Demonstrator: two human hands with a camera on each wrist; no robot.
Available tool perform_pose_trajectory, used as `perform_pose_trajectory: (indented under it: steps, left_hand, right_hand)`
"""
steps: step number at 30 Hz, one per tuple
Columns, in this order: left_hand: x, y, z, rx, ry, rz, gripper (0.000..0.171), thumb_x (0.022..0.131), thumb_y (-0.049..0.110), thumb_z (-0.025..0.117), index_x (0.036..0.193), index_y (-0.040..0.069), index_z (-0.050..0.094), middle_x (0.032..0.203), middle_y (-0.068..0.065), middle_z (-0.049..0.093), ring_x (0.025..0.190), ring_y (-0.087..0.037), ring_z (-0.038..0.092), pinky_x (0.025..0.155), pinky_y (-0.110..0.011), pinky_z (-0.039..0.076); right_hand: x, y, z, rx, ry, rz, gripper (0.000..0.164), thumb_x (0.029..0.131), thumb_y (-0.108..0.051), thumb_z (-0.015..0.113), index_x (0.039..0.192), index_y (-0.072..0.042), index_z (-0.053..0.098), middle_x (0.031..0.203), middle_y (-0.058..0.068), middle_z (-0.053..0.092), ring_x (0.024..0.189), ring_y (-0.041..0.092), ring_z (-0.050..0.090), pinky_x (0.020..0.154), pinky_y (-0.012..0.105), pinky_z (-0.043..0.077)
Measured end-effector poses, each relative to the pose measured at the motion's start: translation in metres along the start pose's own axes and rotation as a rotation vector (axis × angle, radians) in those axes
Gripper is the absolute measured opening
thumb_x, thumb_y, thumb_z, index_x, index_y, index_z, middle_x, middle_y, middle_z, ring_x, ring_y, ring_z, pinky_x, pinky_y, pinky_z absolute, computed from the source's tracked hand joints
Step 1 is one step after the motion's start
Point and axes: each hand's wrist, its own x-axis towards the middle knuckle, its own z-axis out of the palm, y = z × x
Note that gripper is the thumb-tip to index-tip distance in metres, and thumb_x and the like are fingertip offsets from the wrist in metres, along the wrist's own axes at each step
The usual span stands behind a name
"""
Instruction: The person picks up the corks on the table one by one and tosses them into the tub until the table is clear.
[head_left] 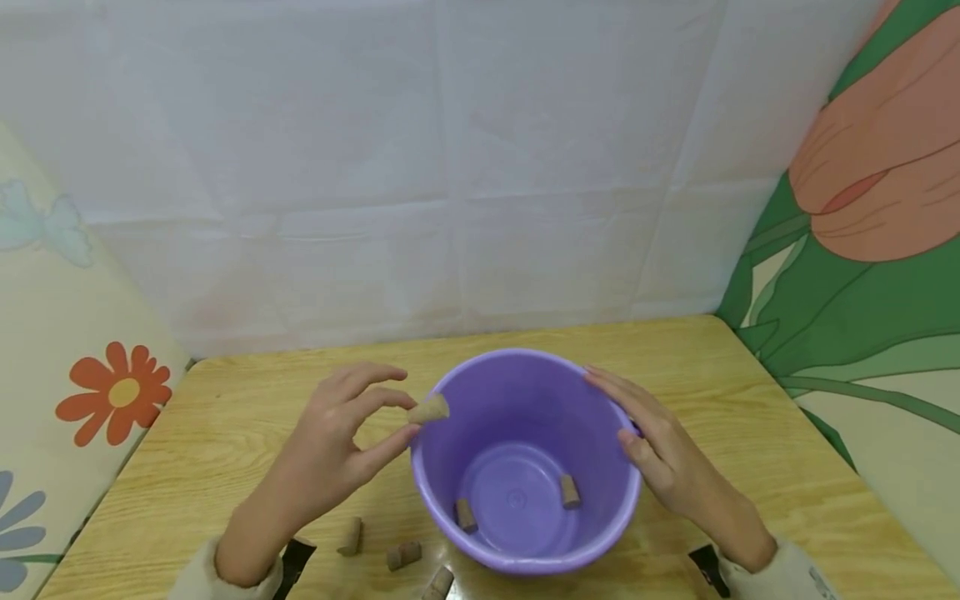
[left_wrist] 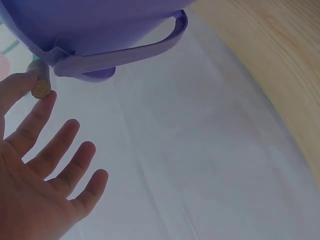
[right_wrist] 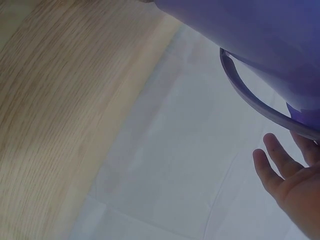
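Note:
My left hand [head_left: 318, 446] pinches a cork [head_left: 430, 410] between thumb and fingertips at the left rim of a purple bucket [head_left: 525, 565]; its other fingers are spread. The left wrist view shows the same cork [left_wrist: 41, 87] beside the bucket's handle [left_wrist: 125, 56]. On the opposite side my right hand [head_left: 667, 454] holds the bucket's rim, its thumb over the edge. Several right-hand fingers [right_wrist: 282, 157] stretch out below the handle in the right wrist view. Inside the bucket lie two corks, one cork [head_left: 465, 515] at the left and another cork [head_left: 570, 492] at the right.
Left of the bucket, on the wooden table [head_left: 787, 467], lie a cork [head_left: 350, 536], a second cork [head_left: 403, 555] and a third cork [head_left: 438, 583] near the front. White sheeting [head_left: 450, 167] hangs behind the table, with flower-patterned panels [head_left: 885, 333] at the sides.

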Motion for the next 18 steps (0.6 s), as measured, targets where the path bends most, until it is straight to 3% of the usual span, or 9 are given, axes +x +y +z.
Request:
perform_pose_trajectory:
  steps: [18]
  left_hand:
    - [0.0018,0.0038,0.0083,-0.032,-0.045,0.029,0.018,0.093,0.036,0.07,0.099,0.019,0.073,0.121,-0.003,0.066,0.114,-0.026,0.06,0.092,-0.054,0.049]
  right_hand:
    - [0.0008,0.0002,0.0002,0.028,-0.007,0.001,0.046,0.107,-0.023,0.036,0.147,-0.001,0.044,0.152,0.016,0.046,0.146,0.016,0.038,0.12,0.018,0.024]
